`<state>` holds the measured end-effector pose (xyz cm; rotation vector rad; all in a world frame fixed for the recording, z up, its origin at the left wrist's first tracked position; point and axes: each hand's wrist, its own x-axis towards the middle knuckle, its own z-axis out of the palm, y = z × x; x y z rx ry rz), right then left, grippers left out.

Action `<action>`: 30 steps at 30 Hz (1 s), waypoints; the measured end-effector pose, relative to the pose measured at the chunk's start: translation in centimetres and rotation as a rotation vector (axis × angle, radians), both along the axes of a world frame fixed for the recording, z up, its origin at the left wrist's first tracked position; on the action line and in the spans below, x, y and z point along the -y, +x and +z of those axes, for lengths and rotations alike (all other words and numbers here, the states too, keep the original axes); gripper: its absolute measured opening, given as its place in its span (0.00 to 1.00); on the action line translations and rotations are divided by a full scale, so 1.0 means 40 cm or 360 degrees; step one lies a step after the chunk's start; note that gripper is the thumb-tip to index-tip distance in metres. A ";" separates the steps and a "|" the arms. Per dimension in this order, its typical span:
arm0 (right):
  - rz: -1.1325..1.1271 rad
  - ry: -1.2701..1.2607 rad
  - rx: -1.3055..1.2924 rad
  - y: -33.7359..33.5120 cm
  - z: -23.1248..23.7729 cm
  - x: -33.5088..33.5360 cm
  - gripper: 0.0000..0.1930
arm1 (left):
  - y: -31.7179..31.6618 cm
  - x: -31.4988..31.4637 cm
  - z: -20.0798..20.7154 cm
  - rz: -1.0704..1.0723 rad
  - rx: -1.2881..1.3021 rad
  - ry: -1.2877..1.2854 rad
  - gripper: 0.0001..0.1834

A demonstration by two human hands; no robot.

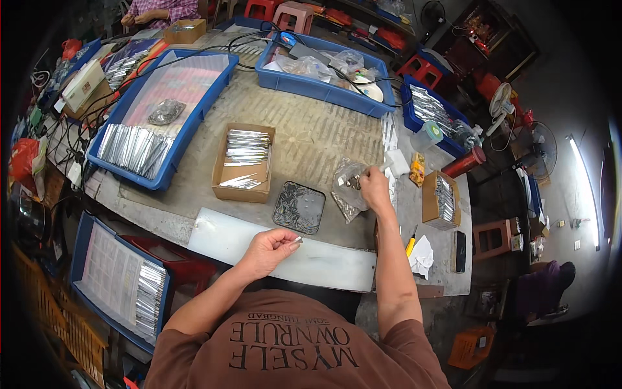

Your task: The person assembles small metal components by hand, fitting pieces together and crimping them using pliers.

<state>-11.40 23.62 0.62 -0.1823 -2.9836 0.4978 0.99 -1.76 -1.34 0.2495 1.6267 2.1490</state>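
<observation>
My left hand (267,251) is closed in a pinch over the white board (324,264) at the table's near edge. A small, dark metal-looking piece (299,240) shows at its fingertips, too small to name. My right hand (374,188) reaches to a clear plastic bag (350,170) with small metallic bits in it. Its fingers are bent together at the bag's right side, and what they hold is hidden. Between the hands lies a dark square tray (310,206) with many thin metal pieces. Left of that tray, a cardboard box (243,192) holds slim silvery rods (248,146).
Blue trays stand at left (170,174) and back (311,84). Further right are another cardboard box (433,206) of rods, a red cylinder (464,162), a yellow-handled tool (411,245), crumpled white paper (422,257) and a black phone-like object (460,251). Cables (214,47) cross the far side.
</observation>
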 end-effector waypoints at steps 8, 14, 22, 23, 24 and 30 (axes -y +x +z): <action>0.0348 -0.1742 -0.0185 0.126 0.058 0.054 0.03 | -0.006 -0.016 0.006 0.0025 0.0015 -0.0001 0.07; 0.0664 -0.1614 0.0164 0.225 0.082 0.103 0.05 | -0.004 -0.022 0.004 0.0008 -0.0019 0.0056 0.07; 0.0840 -0.1529 0.0399 0.252 0.106 0.135 0.06 | 0.005 -0.020 0.011 -0.0044 -0.0022 0.0024 0.08; 0.0864 -0.1505 0.0403 0.253 0.106 0.135 0.06 | 0.005 -0.019 0.009 -0.0076 -0.0044 -0.0019 0.08; 0.0891 -0.1482 0.0407 0.254 0.106 0.136 0.06 | 0.005 -0.017 0.007 -0.0105 -0.0066 -0.0064 0.08; 0.0959 -0.1366 0.0447 0.253 0.102 0.126 0.06 | 0.005 -0.016 -0.002 -0.0115 -0.0189 -0.0211 0.07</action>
